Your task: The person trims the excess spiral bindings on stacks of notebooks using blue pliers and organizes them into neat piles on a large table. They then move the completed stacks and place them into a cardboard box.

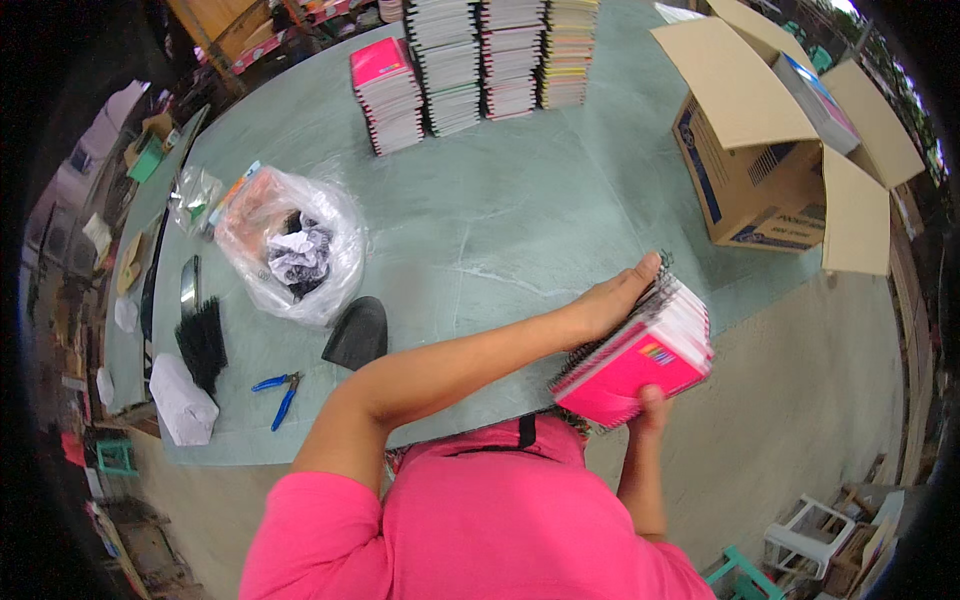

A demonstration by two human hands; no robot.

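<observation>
A stack of pink spiral notebooks (pixel 625 385) is gripped between my two hands at the table's right front edge, its pink cover facing up toward me. My left hand (pixel 615 298) reaches across and clasps the far side along the dark coil bindings, fingers partly hidden behind them. From the near side my right hand (pixel 648 412) supports the stack, its thumb on the pink cover and its other fingers hidden underneath. The stack is tilted, with white page edges showing on its right.
Tall notebook stacks (pixel 445 70) stand at the table's far side. An open cardboard box (pixel 760 185) sits at the right. On the left lie a plastic bag (pixel 345 235) with crumpled paper, a black brush (pixel 202 340), blue-handled pliers (pixel 285 400) and a dark curved block (pixel 358 333).
</observation>
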